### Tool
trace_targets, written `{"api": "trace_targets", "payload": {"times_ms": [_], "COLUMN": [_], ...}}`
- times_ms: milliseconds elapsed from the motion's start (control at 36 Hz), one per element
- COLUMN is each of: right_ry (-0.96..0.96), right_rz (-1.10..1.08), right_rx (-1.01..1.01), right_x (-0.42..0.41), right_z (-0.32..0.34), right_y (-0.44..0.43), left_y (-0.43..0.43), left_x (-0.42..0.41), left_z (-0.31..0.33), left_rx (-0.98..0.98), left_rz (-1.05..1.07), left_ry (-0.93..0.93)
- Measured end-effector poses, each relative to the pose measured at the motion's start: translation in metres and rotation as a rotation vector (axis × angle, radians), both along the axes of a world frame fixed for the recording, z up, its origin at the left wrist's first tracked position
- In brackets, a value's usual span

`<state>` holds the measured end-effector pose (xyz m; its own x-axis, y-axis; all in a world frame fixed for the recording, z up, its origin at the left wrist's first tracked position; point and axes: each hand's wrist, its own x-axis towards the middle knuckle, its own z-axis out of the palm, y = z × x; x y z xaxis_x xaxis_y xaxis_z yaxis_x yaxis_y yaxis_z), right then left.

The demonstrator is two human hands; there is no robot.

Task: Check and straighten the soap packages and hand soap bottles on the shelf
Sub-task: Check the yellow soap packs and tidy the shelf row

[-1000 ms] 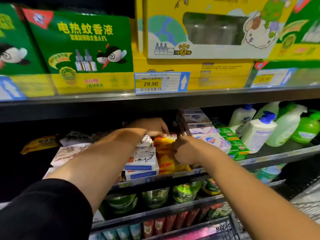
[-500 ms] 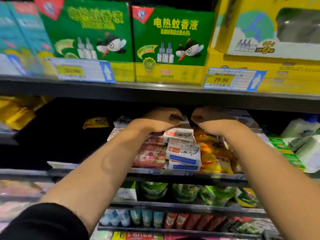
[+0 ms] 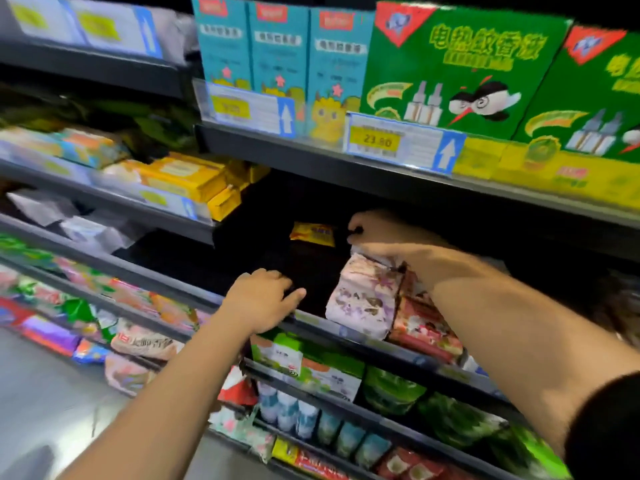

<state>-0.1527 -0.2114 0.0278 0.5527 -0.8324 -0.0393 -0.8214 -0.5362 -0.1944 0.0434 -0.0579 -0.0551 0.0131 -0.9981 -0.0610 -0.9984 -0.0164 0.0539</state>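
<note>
A stack of pink-and-white floral soap packages (image 3: 363,299) stands at the front of the dark middle shelf (image 3: 311,318). My right hand (image 3: 379,235) reaches over the stack, and its curled fingers grip the topmost package from above. Red-and-pink soap packages (image 3: 424,327) lie right beside the stack, partly hidden by my right forearm. One yellow soap packet (image 3: 313,233) lies alone at the back of the shelf, left of my right hand. My left hand (image 3: 265,299) rests on the shelf's front edge with its fingers stretched onto the bare dark surface, holding nothing.
The shelf above carries green mosquito-liquid boxes (image 3: 460,67), teal boxes (image 3: 277,50) and price tags (image 3: 398,142). Yellow boxes (image 3: 194,181) sit on the neighbouring unit to the left. Below are green pouches (image 3: 394,389) and small bottles (image 3: 287,410).
The view has swung left along the shelf. Both hands left the white-and-blue soap boxes; my left hand dropped to the shelf edge and my right hand now grips the floral package.
</note>
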Motion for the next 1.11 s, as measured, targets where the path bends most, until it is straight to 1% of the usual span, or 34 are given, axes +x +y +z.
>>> {"api": "trace_targets", "payload": {"times_ms": [111, 167, 306, 389, 556, 722, 833, 889, 972, 1056, 1111], "right_ry": [0.045, 0.081, 0.132, 0.156, 0.074, 0.069, 0.164, 0.172, 0.210, 0.202, 0.170], "right_rz": [0.032, 0.054, 0.045, 0.037, 0.047, 0.049, 0.051, 0.044, 0.064, 0.106, 0.155], "right_rx": [0.030, 0.036, 0.097, 0.109, 0.080, 0.093, 0.063, 0.067, 0.003, -0.036, -0.082], "right_x": [0.038, 0.049, 0.063, 0.065, 0.065, 0.063, 0.071, 0.072, 0.072, 0.072, 0.070], "right_z": [-0.017, -0.025, -0.041, -0.051, -0.054, -0.054, -0.056, -0.057, -0.056, -0.048, -0.039], "right_y": [-0.010, -0.017, -0.039, -0.046, -0.050, -0.049, -0.044, -0.043, -0.041, -0.035, -0.033], "left_y": [0.005, 0.004, 0.000, -0.001, -0.005, -0.009, -0.008, -0.008, -0.009, -0.010, -0.009], "left_x": [-0.006, -0.007, -0.002, -0.003, -0.004, -0.005, -0.005, -0.006, -0.006, -0.007, -0.007], "left_z": [-0.015, -0.023, -0.033, -0.035, -0.036, -0.035, -0.035, -0.034, -0.035, -0.035, -0.033], "left_rx": [-0.244, -0.336, -0.473, -0.517, -0.528, -0.529, -0.543, -0.537, -0.511, -0.499, -0.453], "left_rz": [0.015, -0.002, -0.031, -0.037, -0.028, -0.013, -0.016, -0.018, -0.015, 0.001, 0.003], "left_ry": [-0.076, -0.081, -0.073, -0.067, -0.062, -0.057, -0.082, -0.077, -0.075, -0.060, -0.045]}}
